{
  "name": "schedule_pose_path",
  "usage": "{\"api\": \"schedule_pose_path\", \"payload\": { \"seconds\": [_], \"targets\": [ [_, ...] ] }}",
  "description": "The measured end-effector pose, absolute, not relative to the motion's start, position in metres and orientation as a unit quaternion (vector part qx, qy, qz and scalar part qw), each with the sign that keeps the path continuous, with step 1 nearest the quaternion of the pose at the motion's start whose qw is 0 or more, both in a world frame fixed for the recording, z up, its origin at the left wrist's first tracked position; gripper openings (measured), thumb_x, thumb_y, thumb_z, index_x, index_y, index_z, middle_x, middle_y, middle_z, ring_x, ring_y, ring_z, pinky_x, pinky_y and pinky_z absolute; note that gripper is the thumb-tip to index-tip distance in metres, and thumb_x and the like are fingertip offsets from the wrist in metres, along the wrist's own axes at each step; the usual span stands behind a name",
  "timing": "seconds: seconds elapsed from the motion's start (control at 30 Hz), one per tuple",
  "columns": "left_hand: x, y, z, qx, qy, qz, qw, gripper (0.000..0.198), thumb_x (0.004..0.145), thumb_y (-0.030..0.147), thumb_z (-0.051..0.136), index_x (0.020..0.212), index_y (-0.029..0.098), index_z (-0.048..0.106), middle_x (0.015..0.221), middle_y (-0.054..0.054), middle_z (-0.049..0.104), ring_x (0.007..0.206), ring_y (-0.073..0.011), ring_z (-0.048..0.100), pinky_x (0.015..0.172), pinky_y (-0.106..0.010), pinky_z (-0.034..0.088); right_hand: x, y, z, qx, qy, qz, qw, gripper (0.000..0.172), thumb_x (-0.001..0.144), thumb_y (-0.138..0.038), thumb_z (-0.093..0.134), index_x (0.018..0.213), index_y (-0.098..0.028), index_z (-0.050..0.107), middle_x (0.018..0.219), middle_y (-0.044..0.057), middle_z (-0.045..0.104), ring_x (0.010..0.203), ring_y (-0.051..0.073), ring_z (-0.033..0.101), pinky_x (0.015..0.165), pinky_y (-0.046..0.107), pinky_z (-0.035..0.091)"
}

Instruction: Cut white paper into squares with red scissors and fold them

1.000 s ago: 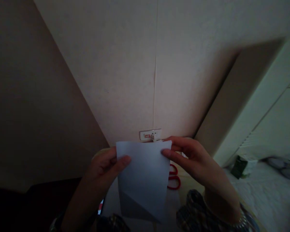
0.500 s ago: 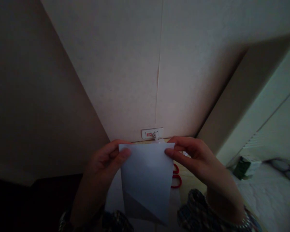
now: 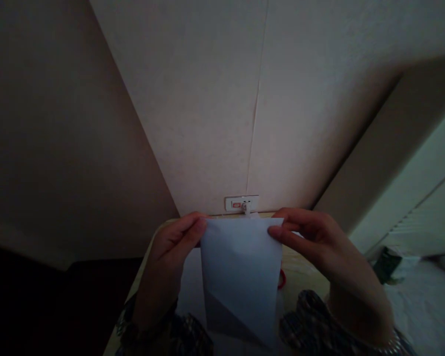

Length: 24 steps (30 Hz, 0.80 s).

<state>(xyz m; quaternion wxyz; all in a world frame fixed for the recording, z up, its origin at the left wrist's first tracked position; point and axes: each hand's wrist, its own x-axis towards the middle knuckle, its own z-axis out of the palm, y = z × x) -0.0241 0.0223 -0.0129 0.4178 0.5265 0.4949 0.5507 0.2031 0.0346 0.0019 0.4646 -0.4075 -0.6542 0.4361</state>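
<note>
A white sheet of paper (image 3: 241, 267) hangs upright between my two hands, with a shadow across its lower part. My left hand (image 3: 178, 242) pinches its top left corner between thumb and fingers. At the top right corner, my right hand (image 3: 307, 235) grips the same sheet, thumb in front and fingers behind. Another white paper (image 3: 191, 284) lies on the table behind and to the left. Part of a red scissor handle (image 3: 282, 279) shows past the sheet's right edge; the rest is hidden.
A pale wooden table (image 3: 300, 267) stands against the wall. Just above its back edge is a socket (image 3: 242, 203) with a plug in it. At the right are a green and white box (image 3: 387, 264) and white bedding (image 3: 422, 311).
The view has shifted, so the hands and sheet appear farther right. My left fingers have moved to the sheet's very corner. Less of the red handle shows now.
</note>
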Motion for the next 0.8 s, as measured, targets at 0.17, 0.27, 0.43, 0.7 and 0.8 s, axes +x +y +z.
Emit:
{"api": "schedule_pose_path", "payload": {
  "seconds": [0.17,0.27,0.43,0.7,0.8],
  "targets": [
    [-0.018,0.025,-0.011,0.488,0.452,0.578,0.474,0.017,0.082,0.033,0.071,0.072,0.020,0.074,0.063,0.004,0.066,0.061,-0.0111,0.057,0.055,-0.018,0.044,0.198,0.030,0.005,-0.404,-0.617,0.442,0.511,0.019,0.077,-0.028,0.078,0.063,-0.022,0.067,0.056,-0.004,0.058,0.052,0.011,0.051,0.045,0.021,0.036],
    [-0.014,0.028,-0.009,0.487,0.424,0.530,0.550,0.008,0.073,0.026,0.079,0.076,0.019,0.075,0.064,0.002,0.071,0.061,-0.0133,0.063,0.057,-0.020,0.049,0.198,0.028,0.003,-0.428,-0.543,0.411,0.594,0.018,0.078,-0.029,0.079,0.064,-0.022,0.070,0.055,-0.004,0.056,0.051,0.011,0.048,0.045,0.021,0.033],
    [-0.017,0.031,-0.006,0.516,0.435,0.488,0.553,0.006,0.071,0.023,0.078,0.067,0.020,0.074,0.061,0.002,0.073,0.059,-0.0117,0.065,0.057,-0.018,0.048,0.204,0.032,-0.003,-0.421,-0.490,0.378,0.664,0.010,0.079,-0.024,0.079,0.071,-0.022,0.073,0.059,-0.004,0.058,0.057,0.011,0.049,0.050,0.020,0.035],
    [-0.019,0.032,0.001,0.562,0.463,0.468,0.500,0.009,0.068,0.022,0.075,0.062,0.021,0.069,0.059,0.003,0.070,0.057,-0.0128,0.064,0.056,-0.020,0.049,0.199,0.032,0.003,-0.434,-0.419,0.341,0.721,0.018,0.075,-0.022,0.080,0.063,-0.020,0.067,0.056,-0.005,0.053,0.054,0.010,0.041,0.048,0.020,0.031],
    [-0.021,0.032,0.000,0.584,0.470,0.458,0.478,0.010,0.068,0.023,0.075,0.064,0.020,0.067,0.062,0.002,0.070,0.061,-0.0142,0.066,0.060,-0.022,0.051,0.198,0.032,0.003,-0.432,-0.404,0.328,0.737,0.015,0.073,-0.019,0.080,0.063,-0.019,0.068,0.058,-0.003,0.056,0.056,0.011,0.044,0.048,0.021,0.031]
  ]
}}
